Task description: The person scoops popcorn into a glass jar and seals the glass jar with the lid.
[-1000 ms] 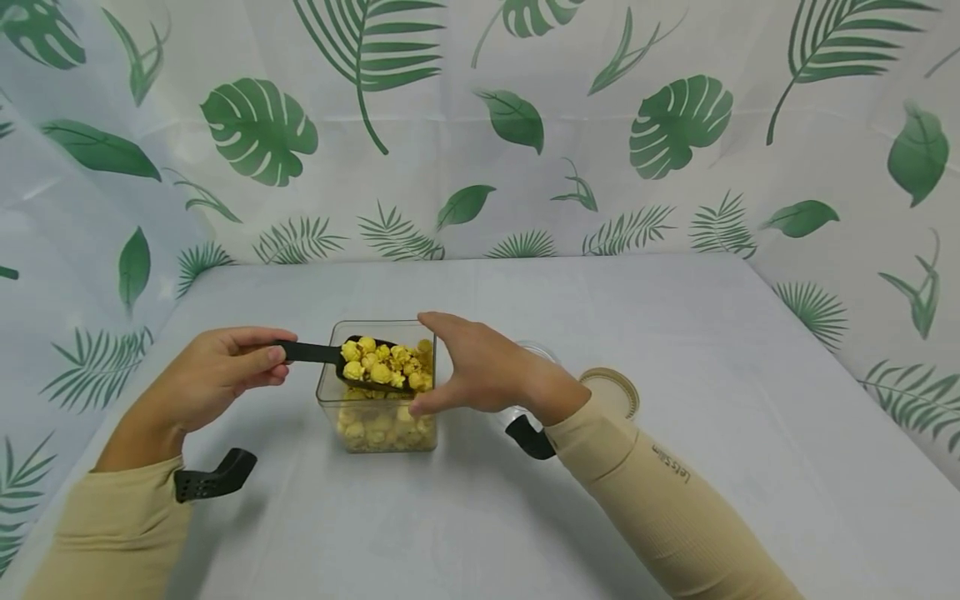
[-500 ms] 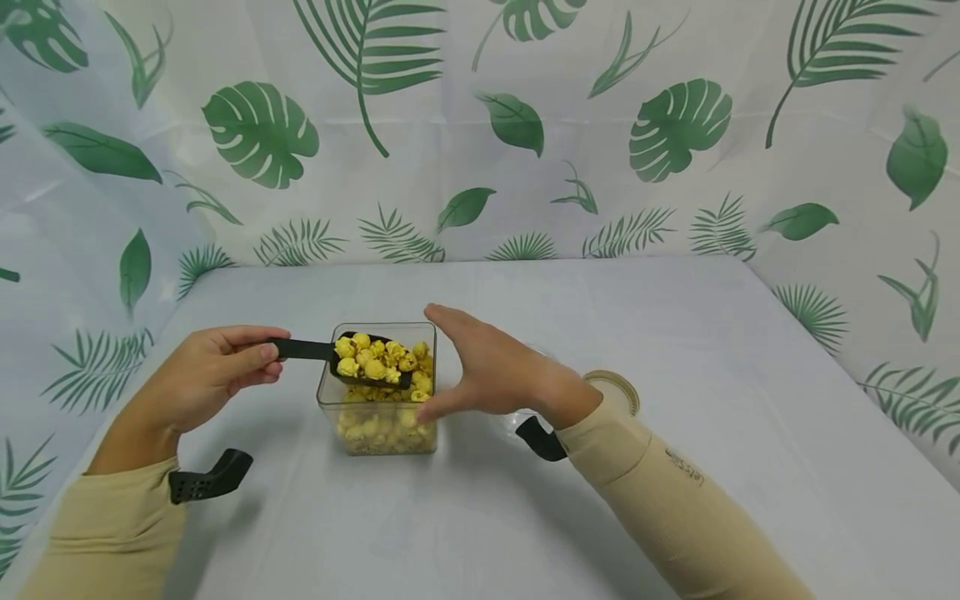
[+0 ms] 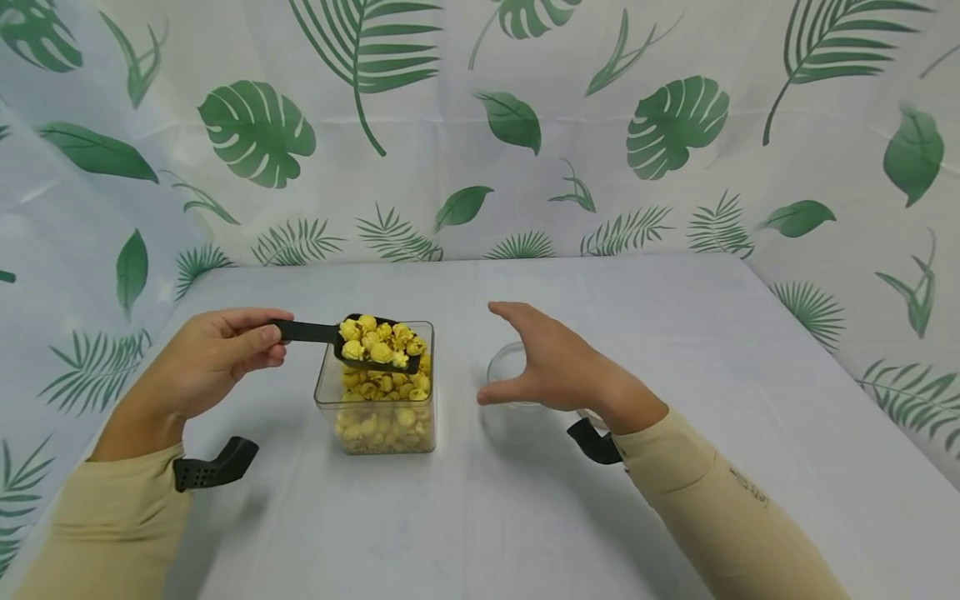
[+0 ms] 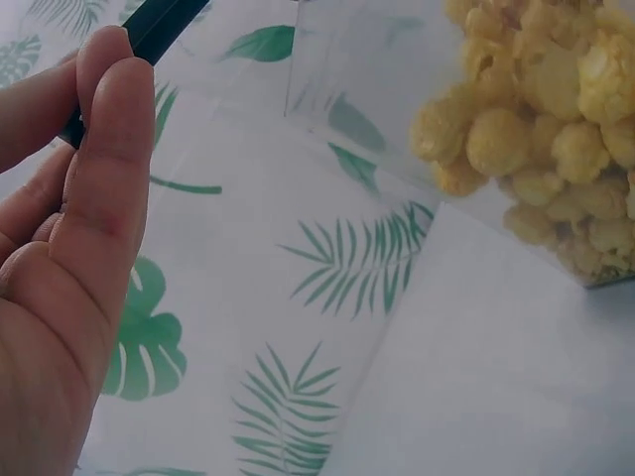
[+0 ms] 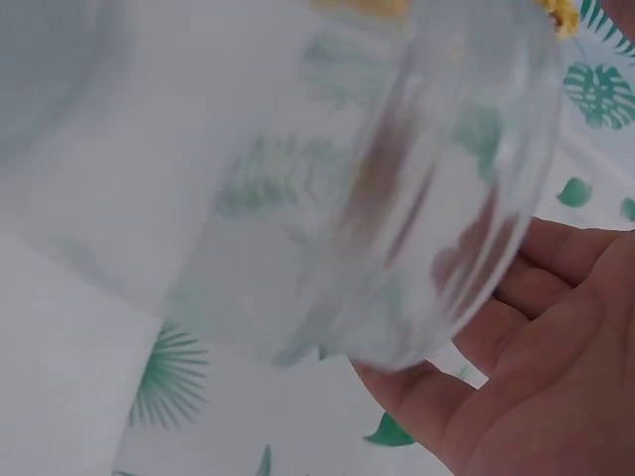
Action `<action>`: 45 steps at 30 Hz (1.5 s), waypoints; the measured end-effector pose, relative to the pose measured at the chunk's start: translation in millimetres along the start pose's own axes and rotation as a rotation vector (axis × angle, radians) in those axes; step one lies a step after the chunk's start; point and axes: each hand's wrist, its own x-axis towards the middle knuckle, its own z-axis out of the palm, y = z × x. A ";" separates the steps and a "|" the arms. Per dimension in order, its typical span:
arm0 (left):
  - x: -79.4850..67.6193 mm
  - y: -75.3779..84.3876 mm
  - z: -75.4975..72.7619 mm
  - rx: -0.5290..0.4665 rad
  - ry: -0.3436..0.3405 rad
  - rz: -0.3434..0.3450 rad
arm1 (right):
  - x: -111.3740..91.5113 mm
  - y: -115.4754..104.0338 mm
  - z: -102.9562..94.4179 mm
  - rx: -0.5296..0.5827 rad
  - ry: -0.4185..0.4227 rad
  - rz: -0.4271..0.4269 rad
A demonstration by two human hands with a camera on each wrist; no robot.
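Note:
My left hand (image 3: pixel 206 358) pinches the handle of a black scoop (image 3: pixel 309 332) between thumb and fingers. Yellow popcorn (image 3: pixel 375 340) fills the scoop, which is held over the clear square container (image 3: pixel 324 387). More popcorn (image 4: pixel 541 119) shows through the container's wall in the left wrist view. My right hand (image 3: pixel 562 362) spreads thumb and fingers wide beside a clear round jar (image 3: pixel 501 371), partly hidden behind it. In the right wrist view the jar (image 5: pixel 298 198) looms large in front of the fingertips, its rim toward the palm.
A lid (image 3: pixel 594 419) is mostly hidden behind the right wrist. Black mounts (image 3: pixel 217 467) stick out from both wrists. A white-covered table (image 3: pixel 420 533) meets a leaf-printed backdrop (image 3: pixel 465 125) at the back and sides.
My right hand has left the square container's right side and moved right to the jar. The loaded scoop has risen slightly, still in my left hand.

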 end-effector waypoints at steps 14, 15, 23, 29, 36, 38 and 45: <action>14.1 4.0 20.3 0.003 -0.038 0.032 | -28.1 44.0 21.7 0.106 0.088 0.141; 15.3 4.3 21.8 0.003 -0.042 0.034 | -29.2 45.4 23.3 0.106 0.098 0.153; 24.4 8.6 33.2 0.030 -0.045 0.030 | -29.3 53.7 27.0 0.113 0.153 0.130; 30.9 12.7 45.8 0.042 -0.047 0.001 | -25.1 59.2 26.8 0.158 0.155 0.113; 40.7 17.1 60.7 0.083 -0.058 -0.039 | -24.1 61.4 27.0 0.177 0.157 0.117; 43.4 17.5 64.4 0.106 -0.061 -0.040 | -23.9 62.0 27.1 0.182 0.157 0.118; 50.1 18.2 75.0 0.172 -0.067 -0.058 | -24.4 63.5 27.8 0.170 0.149 0.125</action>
